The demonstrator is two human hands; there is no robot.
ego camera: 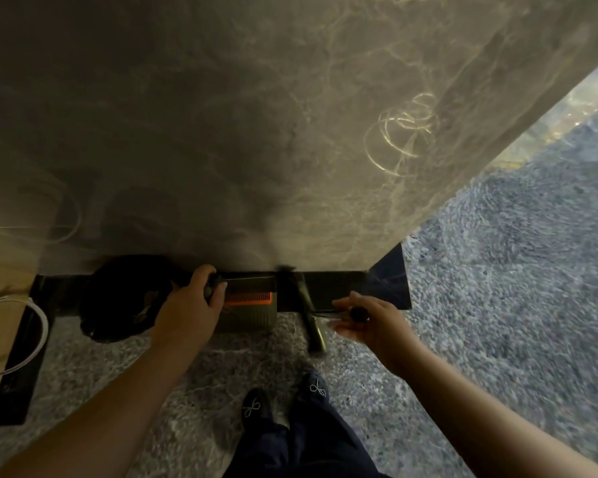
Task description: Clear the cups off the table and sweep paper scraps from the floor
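Ahead of the fingers of both hands, the marbled table top (256, 115) fills the view and its dark near edge (335, 282) closes off any forward reach at finger level. Between the left hand (190, 305) and the right hand (366, 319), a dustpan (249, 305) with an orange comb and an olive brush handle (311, 322) take up the gap. Just left of the left fingers a black bag (118, 298) blocks the way. To the right of the right fingers, speckled floor (515, 270) lies open; below both wrists the floor is open too, down to two shoes (256, 408).
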